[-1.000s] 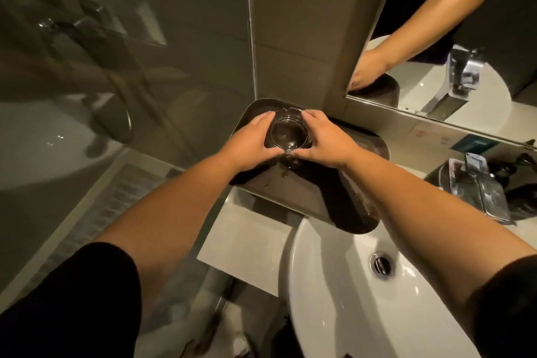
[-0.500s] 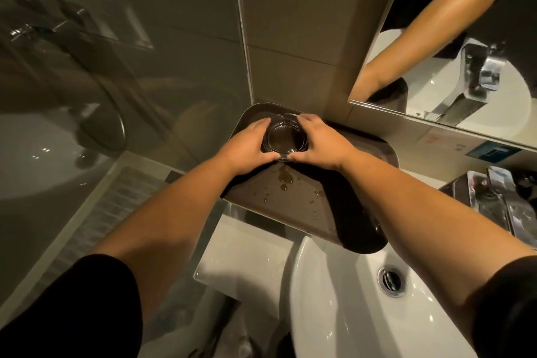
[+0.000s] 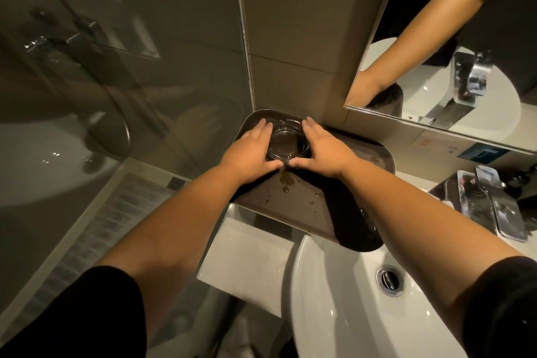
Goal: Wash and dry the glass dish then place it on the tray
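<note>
Dim bathroom: beige tiled wall (image 3: 290,23), mirror (image 3: 450,38), white sink (image 3: 334,299), glass shower screen (image 3: 101,67)

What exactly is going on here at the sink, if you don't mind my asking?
A person is setting a glass dish on a dark tray in the corner beside the white sink. The left hand and right hand flank the dish with fingers straight, so it seems to sit on the tray. Water drops lie on the tray just in front of it.

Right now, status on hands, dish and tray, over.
Left hand and right hand open, flanking the glass dish. Dish sits on the tray, far corner. Water drops on tray; nothing obstructing.
</note>
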### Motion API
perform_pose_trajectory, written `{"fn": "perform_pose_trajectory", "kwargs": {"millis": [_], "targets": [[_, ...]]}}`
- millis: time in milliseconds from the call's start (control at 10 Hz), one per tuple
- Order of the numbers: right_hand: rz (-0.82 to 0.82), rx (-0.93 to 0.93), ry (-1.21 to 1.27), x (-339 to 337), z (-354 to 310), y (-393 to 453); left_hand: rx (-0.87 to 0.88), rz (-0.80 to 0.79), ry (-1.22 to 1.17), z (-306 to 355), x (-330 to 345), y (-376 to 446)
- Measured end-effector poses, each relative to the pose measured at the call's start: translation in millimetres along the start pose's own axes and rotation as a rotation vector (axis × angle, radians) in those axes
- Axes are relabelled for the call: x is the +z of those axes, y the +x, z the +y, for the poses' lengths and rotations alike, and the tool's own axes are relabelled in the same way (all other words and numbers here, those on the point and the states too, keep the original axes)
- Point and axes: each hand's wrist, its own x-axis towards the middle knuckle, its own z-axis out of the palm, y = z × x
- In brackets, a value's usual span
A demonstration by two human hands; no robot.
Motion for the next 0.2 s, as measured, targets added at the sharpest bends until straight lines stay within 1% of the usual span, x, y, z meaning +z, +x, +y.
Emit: {"fn": "perform_pose_trajectory", "kwargs": {"millis": [100,200], "targets": [[0.091,0.01,-0.047,-8.6,-5.6,-25.5,0.05,0.087,0.161,14.1,-11.0,-18.9],[0.219,0.032,-0.129,-13.0,-14.2,-54.2,0.099,0.206,0.323,30.0,-19.4,-40.9]]}}
